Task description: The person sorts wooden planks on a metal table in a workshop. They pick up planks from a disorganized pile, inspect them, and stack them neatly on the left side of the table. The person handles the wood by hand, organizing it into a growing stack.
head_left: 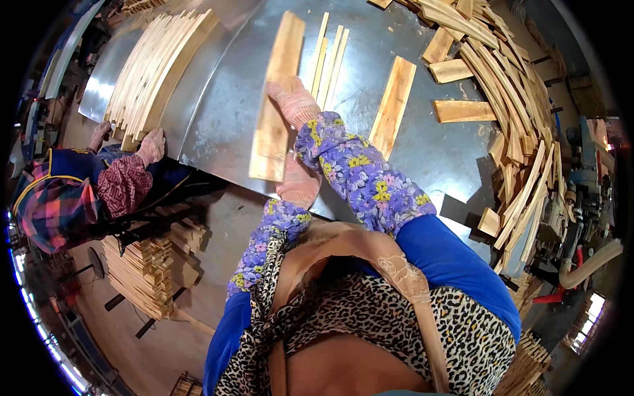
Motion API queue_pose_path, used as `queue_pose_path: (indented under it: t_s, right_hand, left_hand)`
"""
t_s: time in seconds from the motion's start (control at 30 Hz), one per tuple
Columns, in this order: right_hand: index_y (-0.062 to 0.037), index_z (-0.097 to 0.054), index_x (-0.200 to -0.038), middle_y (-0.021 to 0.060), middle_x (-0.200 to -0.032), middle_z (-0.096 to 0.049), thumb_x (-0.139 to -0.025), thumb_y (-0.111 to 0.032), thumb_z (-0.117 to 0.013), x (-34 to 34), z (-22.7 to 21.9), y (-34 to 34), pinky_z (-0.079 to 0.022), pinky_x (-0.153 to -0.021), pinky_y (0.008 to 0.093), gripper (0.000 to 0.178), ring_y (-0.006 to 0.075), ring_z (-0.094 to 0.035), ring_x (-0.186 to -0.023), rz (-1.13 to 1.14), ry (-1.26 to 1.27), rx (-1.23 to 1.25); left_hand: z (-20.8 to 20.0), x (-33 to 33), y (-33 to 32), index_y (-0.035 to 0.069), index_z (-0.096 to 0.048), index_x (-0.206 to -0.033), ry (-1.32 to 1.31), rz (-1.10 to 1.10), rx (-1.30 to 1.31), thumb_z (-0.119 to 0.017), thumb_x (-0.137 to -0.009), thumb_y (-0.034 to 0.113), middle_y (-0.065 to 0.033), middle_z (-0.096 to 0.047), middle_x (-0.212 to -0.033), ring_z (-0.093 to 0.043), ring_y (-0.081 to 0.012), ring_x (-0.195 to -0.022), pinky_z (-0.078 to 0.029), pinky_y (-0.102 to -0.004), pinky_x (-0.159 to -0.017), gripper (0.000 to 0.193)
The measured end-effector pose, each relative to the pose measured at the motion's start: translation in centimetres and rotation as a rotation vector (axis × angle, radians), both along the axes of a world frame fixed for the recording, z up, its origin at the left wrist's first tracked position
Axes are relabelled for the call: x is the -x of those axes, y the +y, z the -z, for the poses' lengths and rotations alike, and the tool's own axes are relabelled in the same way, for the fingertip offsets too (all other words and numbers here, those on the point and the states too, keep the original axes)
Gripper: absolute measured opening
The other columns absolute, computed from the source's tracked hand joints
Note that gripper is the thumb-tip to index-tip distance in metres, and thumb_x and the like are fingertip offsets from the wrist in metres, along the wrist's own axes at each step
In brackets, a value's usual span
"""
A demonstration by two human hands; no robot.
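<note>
A flat wooden board, slightly smeared by motion, is held lengthwise over the metal table's near edge. My right hand, in a pinkish knit glove, grips its right edge about midway, fingers lying over the upper face. Close to the board's near end, my left hand, gloved alike, is closed against the same edge; part of its fingers is hidden. Just beyond my right hand, several thin wooden strips lie on the table. Another board lies flat to the right of them.
A large heap of wooden boards curves along the right side of the metal table. At the left, a co-worker's gloved hands touch a neat row of boards. Stacked wood stands below the table at the left.
</note>
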State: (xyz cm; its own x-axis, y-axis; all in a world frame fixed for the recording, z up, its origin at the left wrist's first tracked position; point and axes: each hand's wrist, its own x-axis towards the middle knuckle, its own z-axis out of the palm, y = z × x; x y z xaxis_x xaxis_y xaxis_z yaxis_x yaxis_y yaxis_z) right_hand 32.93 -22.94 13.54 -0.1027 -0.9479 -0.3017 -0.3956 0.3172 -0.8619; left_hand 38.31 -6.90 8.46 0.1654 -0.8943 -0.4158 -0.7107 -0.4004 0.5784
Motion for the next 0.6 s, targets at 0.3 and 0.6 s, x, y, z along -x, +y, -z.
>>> queue_pose_path:
  t_s: [0.3, 0.6]
  right_hand:
    - [-0.0062, -0.048, -0.157, 0.0225, -0.155, -0.054, -0.085, -0.057, -0.082, 17.7, 7.1, 7.9, -0.045, -0.122, 0.0523, 0.094, 0.0414, -0.048, -0.148, 0.161, 1.059, 0.016]
    - [-0.0018, -0.063, -0.114, 0.0144, -0.096, -0.067, -0.096, -0.023, -0.074, 19.3, 10.3, 6.2, -0.056, -0.074, 0.0383, 0.03, 0.0266, -0.067, -0.086, 0.303, 0.201, 0.256]
  left_hand:
    - [-2.0, -2.4, -1.0, 0.007, -0.02, -0.173, -0.195, 0.405, 0.008, -0.086, -0.082, 0.037, -0.0228, -0.057, -0.152, -0.061, -0.042, -0.134, -0.053, -0.0485, -0.112, 0.116]
    - [-0.1, 0.6, -4.7, -0.009, -0.034, -0.163, -0.003, 0.364, 0.298, -0.091, -0.072, 0.044, -0.0345, -0.046, -0.16, -0.049, -0.0479, -0.147, -0.041, -0.0484, -0.125, 0.12]
